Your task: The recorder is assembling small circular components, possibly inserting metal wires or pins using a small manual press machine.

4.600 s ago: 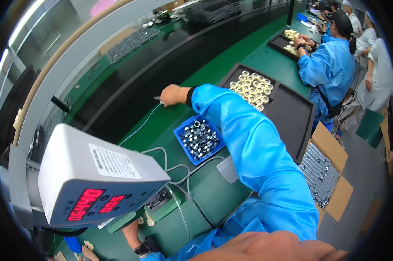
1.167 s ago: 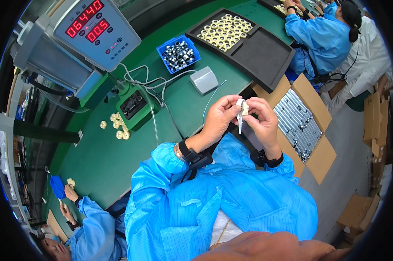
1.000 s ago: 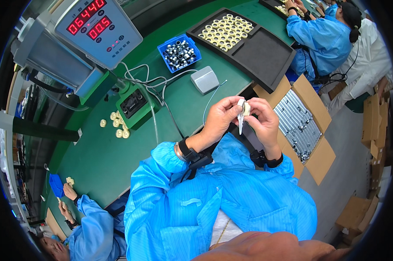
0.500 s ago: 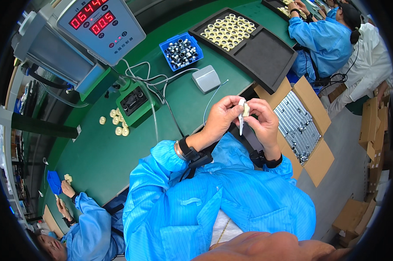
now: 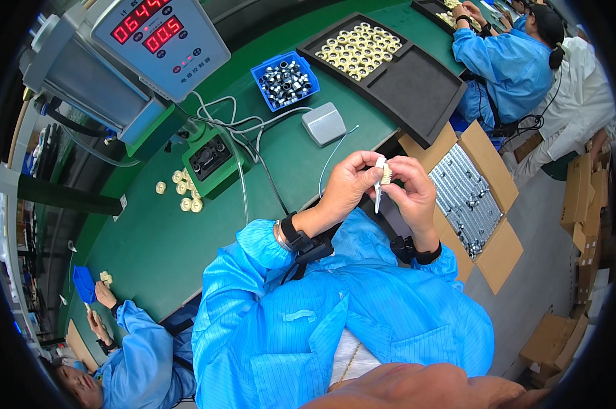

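Both hands meet above the near edge of the green tabletop (image 5: 151,252): the left hand (image 5: 349,185) and right hand (image 5: 410,193) pinch one small cream ring (image 5: 386,175) and a thin white tool (image 5: 378,187) between them, near the grey pedal (image 5: 324,124).

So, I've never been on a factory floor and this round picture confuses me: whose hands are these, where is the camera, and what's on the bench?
The camera sits on a worker's head, looking down through a fisheye lens. The left hand and right hand pinch a small cream ring and a thin white tool together. On the green bench lie a blue bin of metal parts, a black tray of cream rings, a grey pedal and a machine with red digits. A cardboard box stands beside it.
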Motion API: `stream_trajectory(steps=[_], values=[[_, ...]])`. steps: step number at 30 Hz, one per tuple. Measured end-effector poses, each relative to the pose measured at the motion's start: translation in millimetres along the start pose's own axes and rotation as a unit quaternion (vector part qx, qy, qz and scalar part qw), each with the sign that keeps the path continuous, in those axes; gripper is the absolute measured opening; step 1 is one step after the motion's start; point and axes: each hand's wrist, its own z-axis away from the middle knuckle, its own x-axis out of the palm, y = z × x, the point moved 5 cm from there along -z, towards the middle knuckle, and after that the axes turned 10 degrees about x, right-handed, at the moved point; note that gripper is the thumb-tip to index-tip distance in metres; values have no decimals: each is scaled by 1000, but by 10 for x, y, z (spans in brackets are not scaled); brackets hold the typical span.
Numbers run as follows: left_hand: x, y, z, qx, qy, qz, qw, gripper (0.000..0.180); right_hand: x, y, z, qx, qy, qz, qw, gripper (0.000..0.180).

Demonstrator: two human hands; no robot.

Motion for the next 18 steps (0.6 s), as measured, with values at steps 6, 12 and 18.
stream_trajectory(steps=[6, 12, 18], values=[[0, 1, 9, 1, -5, -12, 1000, 38, -5, -45, 1, -11, -5, 50, 999, 33], [12, -41, 5, -44, 5, 11, 999, 36, -3, -159, -39, -75, 5, 115, 991, 34], [42, -58, 24, -81, 32, 51, 995, 33, 58, -108, 0, -119, 59, 202, 970, 40]])
